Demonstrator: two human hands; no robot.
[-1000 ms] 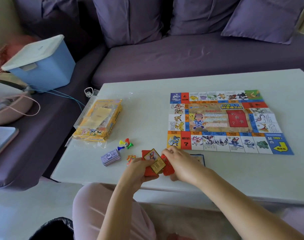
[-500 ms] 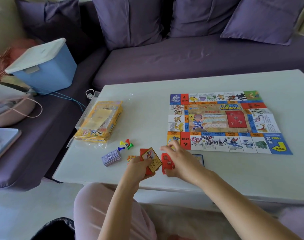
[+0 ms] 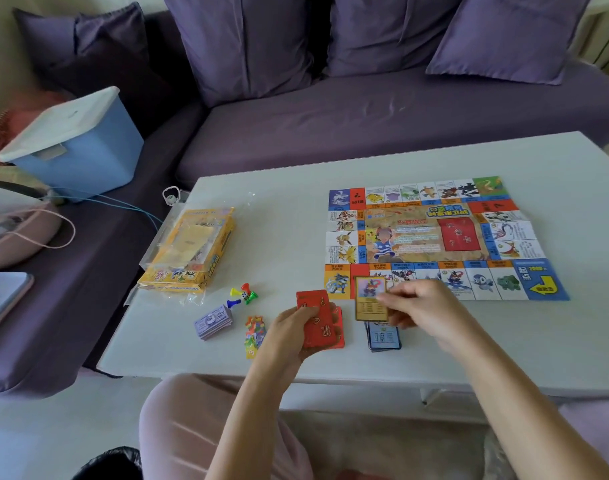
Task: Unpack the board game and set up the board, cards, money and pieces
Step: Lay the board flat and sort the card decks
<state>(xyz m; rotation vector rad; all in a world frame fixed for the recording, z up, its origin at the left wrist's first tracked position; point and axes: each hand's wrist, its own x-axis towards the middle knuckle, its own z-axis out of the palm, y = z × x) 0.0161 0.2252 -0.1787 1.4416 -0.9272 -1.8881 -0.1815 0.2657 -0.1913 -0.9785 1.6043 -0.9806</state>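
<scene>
White tabletop (image 3: 278, 220) in front of a purple sofa (image 3: 365, 109) carries the whole game. The board (image 3: 431, 237) lies unfolded and flat on its right part. The left hand (image 3: 289, 332) grips a small stack of red cards (image 3: 318, 323) with the thumb on top, near the front edge. The right hand (image 3: 424, 306) pinches one gold-framed card (image 3: 370, 299) by its right side. It holds the card face up over the lower left corner of the board, just above a blue pile (image 3: 384, 337) of cards on the tabletop.

I think the step is sorting the cards by kind. I cannot tell if the gold-framed card belongs on the blue pile, so its face should be checked first. Then it should be laid flat, off the board squares, and released only when it rests, because thin cards slide easily. The red cards need a firm hold so none slips out. They probably belong later on the red rectangle in the middle of the board.

Left of the hands lie a purple money stack (image 3: 213, 322), coloured pawns (image 3: 244, 294) and small bright tokens (image 3: 255, 336). Further left is the yellow box (image 3: 192, 251) in clear wrapping. A blue bin (image 3: 78, 143) with a white lid stands on the sofa, and purple cushions (image 3: 247, 46) lean at the back.
</scene>
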